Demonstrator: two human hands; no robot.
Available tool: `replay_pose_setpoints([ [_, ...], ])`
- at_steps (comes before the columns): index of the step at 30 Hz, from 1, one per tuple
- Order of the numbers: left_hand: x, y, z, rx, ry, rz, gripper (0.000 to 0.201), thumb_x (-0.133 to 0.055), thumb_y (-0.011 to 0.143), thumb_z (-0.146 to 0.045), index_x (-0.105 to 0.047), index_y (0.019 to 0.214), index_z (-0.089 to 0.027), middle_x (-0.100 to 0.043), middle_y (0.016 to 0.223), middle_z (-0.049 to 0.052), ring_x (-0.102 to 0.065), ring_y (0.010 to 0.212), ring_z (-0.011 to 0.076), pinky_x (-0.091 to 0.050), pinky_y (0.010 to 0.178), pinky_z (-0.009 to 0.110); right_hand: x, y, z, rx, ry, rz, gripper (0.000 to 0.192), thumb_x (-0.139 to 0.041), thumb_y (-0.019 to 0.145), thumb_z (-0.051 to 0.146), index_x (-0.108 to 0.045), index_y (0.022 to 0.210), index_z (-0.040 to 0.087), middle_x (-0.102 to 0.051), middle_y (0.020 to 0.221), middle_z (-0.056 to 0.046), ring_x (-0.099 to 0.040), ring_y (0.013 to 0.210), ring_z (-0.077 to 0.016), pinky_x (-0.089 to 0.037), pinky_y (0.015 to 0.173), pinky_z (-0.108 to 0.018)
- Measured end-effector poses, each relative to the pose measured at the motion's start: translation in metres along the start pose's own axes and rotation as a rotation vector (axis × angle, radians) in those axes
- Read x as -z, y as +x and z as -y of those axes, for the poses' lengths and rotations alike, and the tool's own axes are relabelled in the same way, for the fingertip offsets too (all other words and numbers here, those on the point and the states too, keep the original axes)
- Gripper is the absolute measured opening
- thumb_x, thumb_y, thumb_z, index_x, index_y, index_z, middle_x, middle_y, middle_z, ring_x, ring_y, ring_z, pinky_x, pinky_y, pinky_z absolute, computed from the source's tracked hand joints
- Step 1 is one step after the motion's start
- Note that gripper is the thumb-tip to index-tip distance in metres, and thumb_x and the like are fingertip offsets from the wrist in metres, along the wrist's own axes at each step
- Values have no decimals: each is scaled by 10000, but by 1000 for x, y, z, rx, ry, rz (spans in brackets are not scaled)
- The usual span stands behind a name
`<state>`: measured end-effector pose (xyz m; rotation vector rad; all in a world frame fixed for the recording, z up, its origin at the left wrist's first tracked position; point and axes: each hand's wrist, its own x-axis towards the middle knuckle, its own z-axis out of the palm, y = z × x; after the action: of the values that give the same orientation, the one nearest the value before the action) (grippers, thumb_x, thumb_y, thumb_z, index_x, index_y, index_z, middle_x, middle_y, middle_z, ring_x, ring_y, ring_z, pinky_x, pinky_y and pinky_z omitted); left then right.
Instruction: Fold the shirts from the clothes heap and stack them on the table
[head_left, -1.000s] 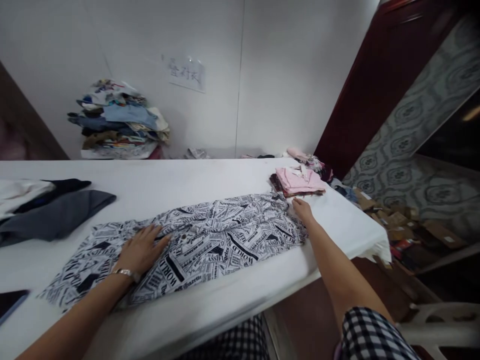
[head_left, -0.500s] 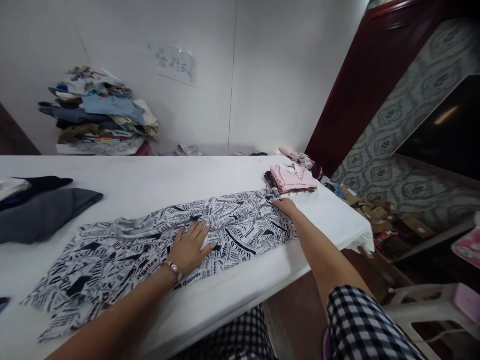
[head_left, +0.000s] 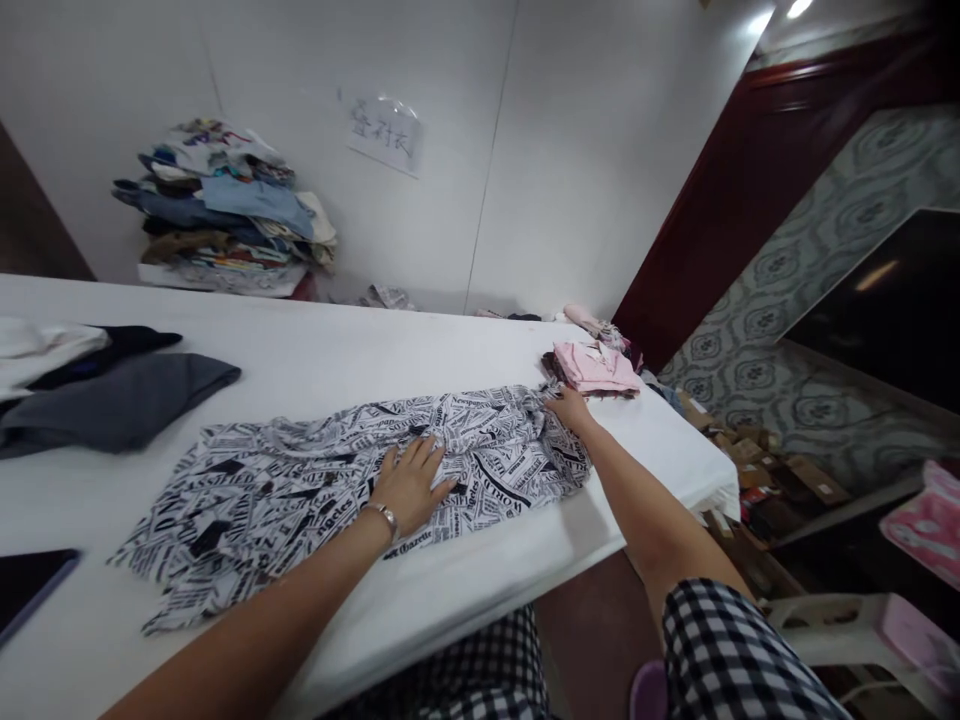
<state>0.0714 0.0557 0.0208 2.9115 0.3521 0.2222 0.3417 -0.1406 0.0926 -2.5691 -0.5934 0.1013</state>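
My left hand [head_left: 411, 485] lies flat and open on the newsprint shirt [head_left: 337, 480]. My right hand [head_left: 570, 410] pinches its far end (thin, limp cloth, best gripped at the edges).

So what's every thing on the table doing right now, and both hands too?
newspaper-print garment: spread flat, wrinkled.
left hand: open, palm pressing on the garment.
right hand: on the garment's far end.
pink clothes: folded, stacked.
grey cloth: lying loose.
clothes pile: heaped by the wall.
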Motion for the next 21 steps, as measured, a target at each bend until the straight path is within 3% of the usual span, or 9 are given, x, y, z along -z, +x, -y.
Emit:
replay_pose_setpoints([
  [5, 2, 1, -1, 10, -52, -1, 563, -372, 884, -495, -448, 1358, -202, -346, 1507, 105, -276, 1390, 305, -182, 1109, 568, -27, -37, 78, 165, -128, 28, 298, -614, 791, 343, -604, 1023, 157, -690, 1019, -120, -601, 951, -270, -416, 783, -307],
  [8, 2, 1, 0, 19, -93, -5, 565, -413, 870, -466, -429, 1367, -198, -343, 1507, 108, -273, 1395, 291, -178, 1122, 555, -55, -80, 114, 453, -182, 253, 446, -629, 785, 387, -562, 1184, 198, -698, 1048, -90, -627, 945, -266, -440, 772, -308],
  [11, 7, -1, 4, 61, -132, -1, 568, -425, 868, -392, -397, 1386, -160, -330, 1511, 123, -254, 1408, 263, -181, 1143, 506, -66, -115, 123, 728, -110, 457, 538, -630, 784, 346, -510, 1299, 252, -698, 1091, -45, -636, 961, -240, -457, 806, -310],
  [13, 14, -5, 5, 93, -147, -19, 569, -423, 872, -371, -385, 1395, -150, -323, 1514, 124, -246, 1413, 257, -180, 1149, 497, -60, -120, 113, 792, 14, 465, 438, -584, 821, 335, -567, 1254, 268, -695, 1107, -25, -634, 985, -216, -457, 852, -312],
  [15, 22, -11, 3, 97, -161, -42, 554, -433, 874, -375, -403, 1386, -165, -322, 1516, 117, -246, 1413, 264, -168, 1153, 510, -46, -107, 95, 667, 167, 370, 335, -544, 849, 361, -639, 1155, 262, -698, 1093, -19, -631, 991, -198, -464, 865, -307],
  [18, 33, -23, -5, 29, -195, -49, 493, -460, 871, -381, -474, 1331, -206, -353, 1502, 102, -266, 1404, 272, -168, 1146, 539, -25, -70, 59, 191, 249, 126, 336, -557, 833, 381, -650, 1119, 231, -702, 1036, -39, -644, 902, -181, -496, 774, -281],
  [21, 36, -40, -18, -74, -234, -49, 434, -483, 870, -371, -522, 1280, -237, -395, 1480, 85, -299, 1390, 272, -173, 1138, 567, -18, -36, 29, -59, 213, 42, 421, -567, 812, 393, -615, 1149, 146, -695, 979, -108, -638, 748, -176, -498, 630, -270],
])
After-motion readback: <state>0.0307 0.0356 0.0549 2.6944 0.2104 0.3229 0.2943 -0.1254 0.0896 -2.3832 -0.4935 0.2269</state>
